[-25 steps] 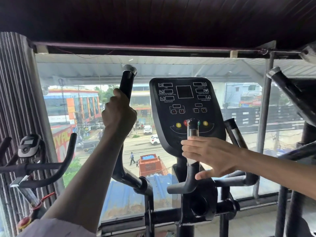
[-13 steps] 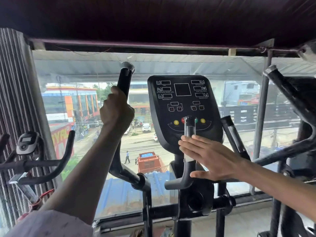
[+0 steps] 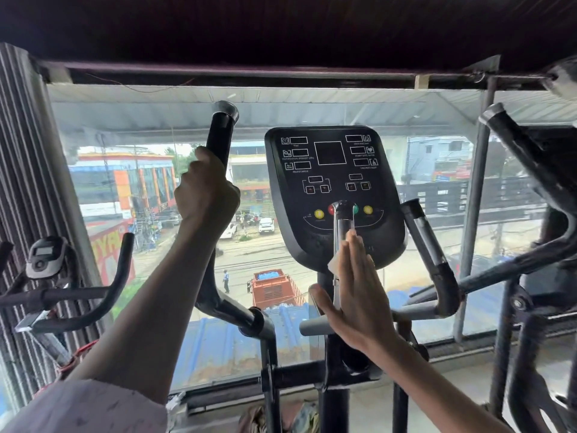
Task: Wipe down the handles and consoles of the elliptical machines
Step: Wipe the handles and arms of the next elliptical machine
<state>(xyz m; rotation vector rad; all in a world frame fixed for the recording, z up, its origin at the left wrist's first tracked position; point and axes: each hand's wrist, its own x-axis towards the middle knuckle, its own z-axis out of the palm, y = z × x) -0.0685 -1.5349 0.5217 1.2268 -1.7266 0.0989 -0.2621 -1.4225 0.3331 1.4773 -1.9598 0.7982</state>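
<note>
1. The right hand (image 3: 352, 295) has turned since half a second ago: then its fingers lay sideways across the short chrome handle (image 3: 342, 232), now they point upward, straight and together, the flat palm pressed against that handle with a bit of white cloth (image 3: 332, 264) showing at its left edge.
2. The left hand (image 3: 206, 192) stays curled round the tall black handle (image 3: 220, 135) on the left, below its capped top.
3. The console (image 3: 331, 189) stands just behind the chrome handle, its yellow, red and green buttons partly hidden by the handle's tip.
4. A second short handle (image 3: 427, 245) slants up to the right of the console.
5. At far left stands an exercise bike (image 3: 46, 260) beside a striped curtain (image 3: 22, 151).
6. Another machine's black frame (image 3: 537, 170) crowds the right edge.
7. Beyond the window (image 3: 150, 214), a street with an orange truck (image 3: 271, 289).
</note>
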